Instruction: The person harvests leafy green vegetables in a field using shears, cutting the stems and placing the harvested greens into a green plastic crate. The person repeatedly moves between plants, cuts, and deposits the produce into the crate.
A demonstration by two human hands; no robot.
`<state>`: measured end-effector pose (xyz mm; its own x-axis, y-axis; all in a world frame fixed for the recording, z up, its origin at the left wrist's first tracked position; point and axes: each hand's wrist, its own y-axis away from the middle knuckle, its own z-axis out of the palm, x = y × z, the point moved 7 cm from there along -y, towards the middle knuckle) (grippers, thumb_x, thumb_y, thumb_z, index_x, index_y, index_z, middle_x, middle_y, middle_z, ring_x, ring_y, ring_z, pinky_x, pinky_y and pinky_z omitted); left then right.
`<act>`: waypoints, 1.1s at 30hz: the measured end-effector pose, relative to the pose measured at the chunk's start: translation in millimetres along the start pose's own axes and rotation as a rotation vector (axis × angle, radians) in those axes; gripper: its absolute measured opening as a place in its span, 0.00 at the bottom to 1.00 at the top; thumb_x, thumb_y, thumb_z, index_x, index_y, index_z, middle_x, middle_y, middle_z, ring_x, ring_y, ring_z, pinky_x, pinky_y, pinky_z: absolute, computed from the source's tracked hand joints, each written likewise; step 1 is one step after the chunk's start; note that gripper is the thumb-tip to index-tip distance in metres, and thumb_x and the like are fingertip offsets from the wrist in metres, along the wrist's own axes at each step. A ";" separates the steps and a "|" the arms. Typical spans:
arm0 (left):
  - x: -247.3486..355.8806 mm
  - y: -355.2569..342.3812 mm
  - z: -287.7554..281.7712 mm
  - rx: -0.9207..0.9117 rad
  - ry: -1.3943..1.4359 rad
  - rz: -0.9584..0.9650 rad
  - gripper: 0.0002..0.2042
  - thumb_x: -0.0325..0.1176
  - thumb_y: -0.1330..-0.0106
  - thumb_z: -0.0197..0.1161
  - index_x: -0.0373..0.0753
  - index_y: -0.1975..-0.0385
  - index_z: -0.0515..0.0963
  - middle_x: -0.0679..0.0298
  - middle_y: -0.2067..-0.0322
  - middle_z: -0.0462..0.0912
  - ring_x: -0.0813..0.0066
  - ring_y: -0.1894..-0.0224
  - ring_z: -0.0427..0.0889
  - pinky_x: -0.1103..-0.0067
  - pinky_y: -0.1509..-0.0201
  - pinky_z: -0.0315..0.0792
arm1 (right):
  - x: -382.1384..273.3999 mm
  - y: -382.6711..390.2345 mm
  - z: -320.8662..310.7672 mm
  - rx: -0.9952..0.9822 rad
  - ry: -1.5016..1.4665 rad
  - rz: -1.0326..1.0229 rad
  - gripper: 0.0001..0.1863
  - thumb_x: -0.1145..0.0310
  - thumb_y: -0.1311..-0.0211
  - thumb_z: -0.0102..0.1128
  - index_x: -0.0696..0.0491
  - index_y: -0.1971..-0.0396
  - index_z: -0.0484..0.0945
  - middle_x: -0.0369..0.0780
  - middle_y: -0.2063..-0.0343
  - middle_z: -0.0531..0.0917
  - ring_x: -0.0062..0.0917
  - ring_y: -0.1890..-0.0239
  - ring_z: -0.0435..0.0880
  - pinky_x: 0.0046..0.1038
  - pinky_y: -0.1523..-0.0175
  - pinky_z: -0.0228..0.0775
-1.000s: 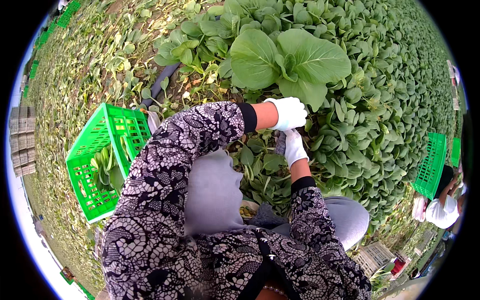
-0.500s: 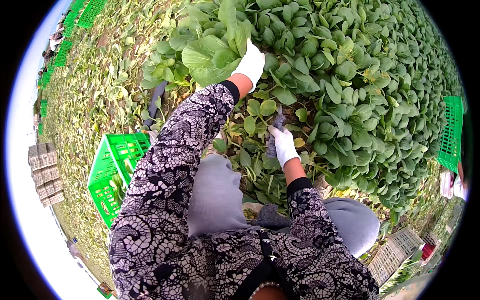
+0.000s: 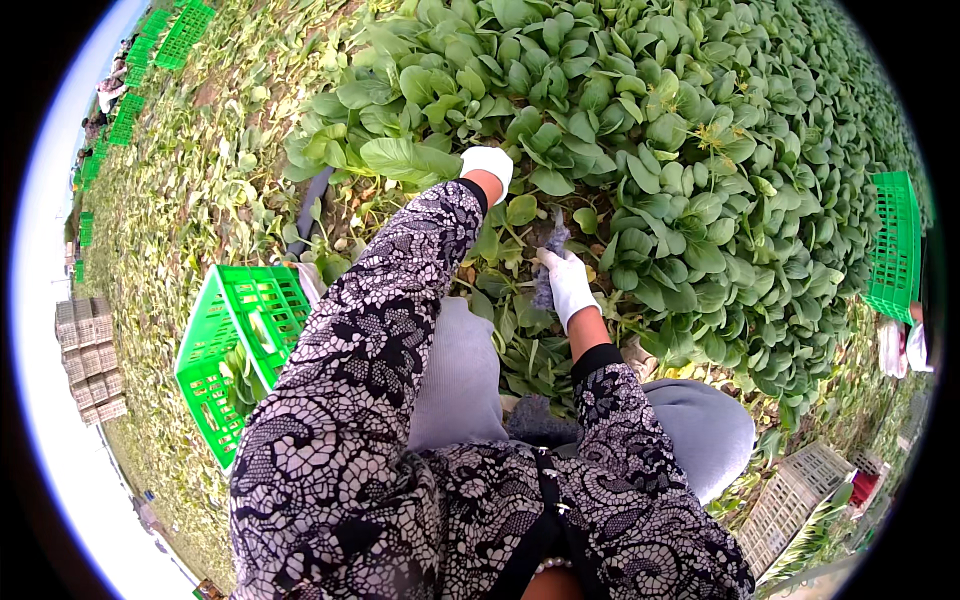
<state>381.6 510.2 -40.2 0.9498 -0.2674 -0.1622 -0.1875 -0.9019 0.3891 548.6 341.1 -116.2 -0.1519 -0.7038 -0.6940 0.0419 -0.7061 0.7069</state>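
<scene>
My left hand (image 3: 487,170), in a white glove, is closed at the edge of the crop. A leafy green plant (image 3: 408,160) reaches out from it to the left with its broad leaf lying flat; the stem end is hidden behind my hand. My right hand (image 3: 571,284), also gloved in white, grips a knife (image 3: 545,290) whose handle is wrapped in fuzzy grey-purple material. Its narrow blade points away from me, over low leaves and soil between my knees.
On my left stands a green crate (image 3: 215,350) holding some greens. Dense leafy crop (image 3: 700,200) fills the far and right side. Another green crate (image 3: 893,245) is at the far right, near a person's gloved hand. A beige crate (image 3: 797,500) sits at lower right; stacked crates (image 3: 90,360) stand far left.
My left hand has come down toward me, and the leafy plant has gone from upright to lying leftward. My right hand with the knife has hardly moved.
</scene>
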 end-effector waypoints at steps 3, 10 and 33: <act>3.5 6.4 7.2 0.018 -0.024 0.055 0.09 0.29 0.40 0.64 0.40 0.63 0.88 0.54 0.61 0.89 0.56 0.59 0.89 0.66 0.57 0.81 | -0.4 17.3 1.7 -0.034 0.060 0.021 0.20 0.60 0.37 0.66 0.60 0.53 0.79 0.38 0.67 0.84 0.24 0.68 0.78 0.27 0.58 0.71; -2.5 65.4 13.8 -0.070 0.133 0.037 0.11 0.30 0.39 0.61 0.38 0.61 0.88 0.49 0.61 0.88 0.51 0.59 0.89 0.64 0.55 0.82 | 16.9 12.4 -1.8 -0.030 0.285 -0.066 0.22 0.60 0.38 0.65 0.62 0.52 0.80 0.43 0.64 0.85 0.30 0.64 0.81 0.30 0.52 0.74; -17.6 712.8 457.6 -0.825 0.488 -0.674 0.26 0.50 0.33 0.60 0.32 0.46 0.79 0.44 0.47 0.83 0.44 0.45 0.82 0.61 0.43 0.77 | 22.1 85.3 0.6 -0.043 0.212 -0.229 0.18 0.63 0.38 0.67 0.61 0.55 0.79 0.38 0.68 0.83 0.24 0.70 0.80 0.28 0.61 0.73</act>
<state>116.6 -283.2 -174.9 0.8239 0.5011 -0.2647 0.4396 -0.2704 0.8565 548.2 265.3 -71.2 0.0471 -0.5237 -0.8506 0.0730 -0.8475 0.5258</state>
